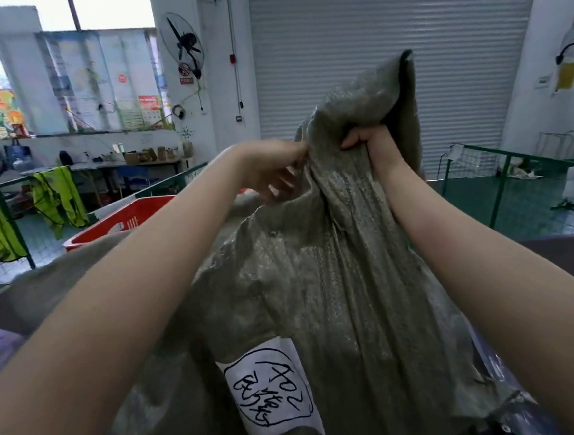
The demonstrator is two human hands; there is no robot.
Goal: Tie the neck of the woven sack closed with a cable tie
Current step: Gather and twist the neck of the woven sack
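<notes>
While a full grey-green woven sack [318,283] stands upright directly in front of the person, both bare hands work at its top in a warehouse with a shuttered roller door [384,38] behind. The right hand [372,145] is clenched around the gathered neck [353,164], fingers pressed together on the bunched cloth, with the loose mouth of the sack flopping up above the fist. The left hand [275,170] reaches in from the side, its thumb and fingers pinching a fold of the fabric just beside the right fist, apparently drawing more slack into the bundle. A white paper label [271,390] with handwritten marks in a drawn circle is stuck to the near face of the sack. A red plastic crate [121,220] sits behind the left forearm, and yellow safety vests [57,197] hang on a green railing further back.

No cable tie can be seen anywhere in view, neither in a hand nor around the neck. By these signs the job is at an early stage: the neck is being gathered and held, while fetching, looping and cinching the tie all remain to be done.
</notes>
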